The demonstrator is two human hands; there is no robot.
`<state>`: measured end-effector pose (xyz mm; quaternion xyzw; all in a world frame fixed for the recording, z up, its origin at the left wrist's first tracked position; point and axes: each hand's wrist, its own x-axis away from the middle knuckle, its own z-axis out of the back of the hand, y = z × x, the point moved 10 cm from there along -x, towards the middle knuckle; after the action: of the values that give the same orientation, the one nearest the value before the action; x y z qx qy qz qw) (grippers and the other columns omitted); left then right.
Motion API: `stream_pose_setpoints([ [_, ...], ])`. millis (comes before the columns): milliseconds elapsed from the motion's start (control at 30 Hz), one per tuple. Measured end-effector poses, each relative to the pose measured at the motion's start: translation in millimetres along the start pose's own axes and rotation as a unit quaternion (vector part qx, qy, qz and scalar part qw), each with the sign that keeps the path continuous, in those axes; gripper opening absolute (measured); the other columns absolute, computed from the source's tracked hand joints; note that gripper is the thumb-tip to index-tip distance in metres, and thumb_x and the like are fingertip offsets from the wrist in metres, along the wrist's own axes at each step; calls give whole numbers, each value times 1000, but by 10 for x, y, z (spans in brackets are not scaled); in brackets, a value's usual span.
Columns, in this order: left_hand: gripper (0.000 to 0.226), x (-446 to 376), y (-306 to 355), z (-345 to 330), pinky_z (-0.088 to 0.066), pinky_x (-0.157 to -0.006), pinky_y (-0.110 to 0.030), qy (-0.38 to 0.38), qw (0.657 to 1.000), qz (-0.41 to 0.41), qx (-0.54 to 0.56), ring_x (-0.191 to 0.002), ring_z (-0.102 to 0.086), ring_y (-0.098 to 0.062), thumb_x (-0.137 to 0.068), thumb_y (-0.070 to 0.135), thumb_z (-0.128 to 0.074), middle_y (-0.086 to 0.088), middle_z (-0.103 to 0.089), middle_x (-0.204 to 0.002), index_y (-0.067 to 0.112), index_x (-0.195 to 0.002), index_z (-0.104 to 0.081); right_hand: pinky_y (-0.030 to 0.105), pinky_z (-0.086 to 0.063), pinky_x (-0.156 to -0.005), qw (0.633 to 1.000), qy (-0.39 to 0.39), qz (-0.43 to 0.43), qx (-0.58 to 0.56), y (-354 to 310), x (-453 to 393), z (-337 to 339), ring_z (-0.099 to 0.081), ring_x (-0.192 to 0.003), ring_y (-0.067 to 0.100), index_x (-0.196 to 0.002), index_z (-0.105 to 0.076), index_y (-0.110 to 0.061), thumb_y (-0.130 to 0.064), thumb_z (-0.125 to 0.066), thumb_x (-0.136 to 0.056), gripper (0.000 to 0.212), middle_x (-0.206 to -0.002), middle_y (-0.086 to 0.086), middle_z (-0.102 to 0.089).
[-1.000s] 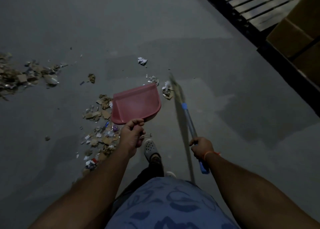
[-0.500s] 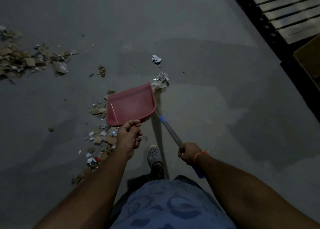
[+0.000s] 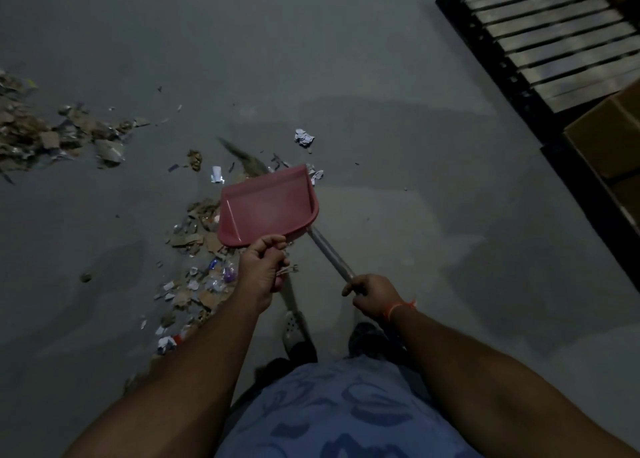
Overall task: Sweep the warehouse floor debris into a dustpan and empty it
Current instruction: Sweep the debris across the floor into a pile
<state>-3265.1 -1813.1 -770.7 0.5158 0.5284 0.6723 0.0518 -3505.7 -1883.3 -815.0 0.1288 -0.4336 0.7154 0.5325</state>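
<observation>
Just in front of the left hand (image 3: 262,270), the pink dustpan (image 3: 268,205) is held above the grey floor (image 3: 398,153), the fingers curled round its handle, and its open side points away from the person. To the right, the right hand (image 3: 372,293) grips the metal handle of the broom (image 3: 329,251), which passes under the dustpan so that its blurred bristles show beyond the far left corner. Cardboard and paper debris (image 3: 201,250) lies on the floor left of the left hand, a crumpled paper (image 3: 304,138) lies farther ahead, and a pallet (image 3: 540,38) stands far to the right.
</observation>
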Motion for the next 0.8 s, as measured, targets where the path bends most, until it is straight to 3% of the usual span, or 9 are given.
stream_pose_setpoints([
  [100,26,-26,15,-272,-25,-43,-15,-15,1000,7,-8,-41,-41,-12,-90,-7,-52,-7,-58,-63,15,-95,-66,21,-47,-69,997,54,-32,-50,320,-48,299,-64,-75,17,-89,-77,-25,-2,-60,-72,33,-91,3,-70],
  [200,26,-77,97,-558,-26,-43,-15,-18,1000,0,-16,-41,-42,-13,-89,-6,-52,-9,-57,-63,14,-95,-67,23,-47,-51,981,99,-103,-134,734,-47,586,-57,-52,15,-84,-75,-19,2,-56,-75,30,-69,2,-64],
  [433,25,-165,225,-1319,-28,-45,-18,-8,999,-5,-36,-48,-44,-16,-88,-4,-54,-12,-59,-68,15,-95,-69,32,-58,-53,938,174,-224,-198,1667,-69,1285,-66,-57,26,-73,-71,-17,-5,-55,-82,22,-71,11,-69],
  [567,26,-210,282,-1711,-27,-46,-18,-3,1000,-17,-18,-47,-43,-15,-89,-6,-53,-9,-58,-66,15,-95,-67,43,-62,-62,942,155,-245,-168,2025,-232,1527,-69,-57,27,-75,-71,-10,-17,-61,-85,16,-74,14,-70],
  [633,27,-247,320,-1859,-26,-44,-17,3,1000,-25,-12,-46,-43,-15,-89,-6,-53,-8,-58,-66,16,-94,-67,31,-59,-57,955,127,-234,-131,2039,-319,1631,-65,-53,22,-80,-69,-8,-17,-59,-87,16,-75,13,-69],
  [700,26,-279,362,-1974,-26,-44,-18,4,999,-33,-14,-47,-43,-15,-89,-6,-54,-7,-58,-64,17,-94,-67,15,-44,-43,971,70,-213,-83,1956,-424,1665,-57,-49,13,-91,-69,-7,-17,-59,-88,15,-79,10,-66],
  [733,27,-292,392,-2016,-26,-44,-19,5,999,-39,-14,-48,-44,-15,-89,-6,-54,-6,-59,-64,17,-93,-68,14,-42,-40,976,43,-203,-70,1904,-478,1665,-57,-51,14,-97,-68,-5,-18,-60,-88,17,-82,10,-66],
  [800,28,-306,449,-2084,-27,-44,-18,11,999,-47,-8,-49,-46,-14,-89,-6,-55,-5,-61,-66,18,-92,-68,22,-55,-51,983,-2,-178,-44,1790,-588,1677,-66,-64,22,-103,-68,-5,-20,-63,-85,24,-91,12,-69],
])
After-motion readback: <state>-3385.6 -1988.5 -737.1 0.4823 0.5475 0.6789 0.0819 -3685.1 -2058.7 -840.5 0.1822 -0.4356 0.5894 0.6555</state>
